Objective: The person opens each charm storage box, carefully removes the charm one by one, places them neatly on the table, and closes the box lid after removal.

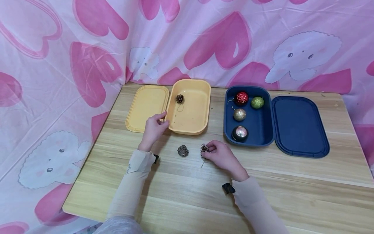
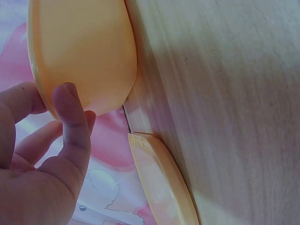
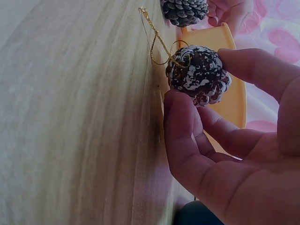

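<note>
My right hand [image 1: 220,155] pinches a white-frosted pine cone [image 3: 199,75] between thumb and fingers, and a gold cord loop trails from it. To its left on the wooden table sits a second, greyish pine cone [image 1: 182,150]. At the near left corner of the yellow box [image 1: 190,132], my left hand [image 1: 155,129] grips the rim, thumb on one side and fingers on the other, as the left wrist view shows. Inside that box lies a brown pine cone [image 1: 179,98] with a thin cord, near the left wall.
The yellow lid [image 1: 147,109] lies left of its box. Right of centre stands a dark blue box [image 1: 264,136] holding a red ball [image 1: 242,97], a green ball [image 1: 257,102] and other shiny ornaments. Its blue lid [image 1: 301,126] is beside it. A pink curtain [image 1: 175,39] hangs behind the table.
</note>
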Motion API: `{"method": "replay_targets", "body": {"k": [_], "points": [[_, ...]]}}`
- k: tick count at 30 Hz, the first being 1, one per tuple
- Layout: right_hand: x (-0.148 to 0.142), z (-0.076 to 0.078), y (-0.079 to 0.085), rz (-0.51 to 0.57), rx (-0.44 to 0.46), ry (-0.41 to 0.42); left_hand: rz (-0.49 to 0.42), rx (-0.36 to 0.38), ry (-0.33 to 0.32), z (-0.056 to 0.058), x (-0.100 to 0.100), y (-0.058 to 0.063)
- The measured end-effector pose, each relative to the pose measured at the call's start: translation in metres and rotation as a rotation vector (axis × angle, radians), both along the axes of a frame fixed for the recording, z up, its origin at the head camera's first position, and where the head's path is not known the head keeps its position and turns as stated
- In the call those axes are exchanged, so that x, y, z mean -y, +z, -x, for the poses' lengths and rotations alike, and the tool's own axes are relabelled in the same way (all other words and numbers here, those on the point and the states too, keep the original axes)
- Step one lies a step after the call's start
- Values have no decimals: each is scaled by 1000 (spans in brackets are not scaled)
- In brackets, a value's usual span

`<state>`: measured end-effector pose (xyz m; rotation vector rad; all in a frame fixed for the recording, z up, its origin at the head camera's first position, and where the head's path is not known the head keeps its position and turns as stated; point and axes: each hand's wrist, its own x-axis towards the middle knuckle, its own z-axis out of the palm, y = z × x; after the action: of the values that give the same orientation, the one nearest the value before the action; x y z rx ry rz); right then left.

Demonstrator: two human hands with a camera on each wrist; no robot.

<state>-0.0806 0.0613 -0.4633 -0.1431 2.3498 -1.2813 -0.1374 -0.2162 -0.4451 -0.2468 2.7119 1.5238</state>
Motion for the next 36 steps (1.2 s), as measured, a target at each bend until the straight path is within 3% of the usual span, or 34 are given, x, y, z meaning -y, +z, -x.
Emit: {"method": "replay_targets", "body": {"k": [18, 36], "points": [[3, 1, -3, -104, -41, -8, 2, 1, 0, 0, 1, -1], [7, 2, -1, -110, -65, -31, -8, 1, -6, 0, 1, 0]]}}
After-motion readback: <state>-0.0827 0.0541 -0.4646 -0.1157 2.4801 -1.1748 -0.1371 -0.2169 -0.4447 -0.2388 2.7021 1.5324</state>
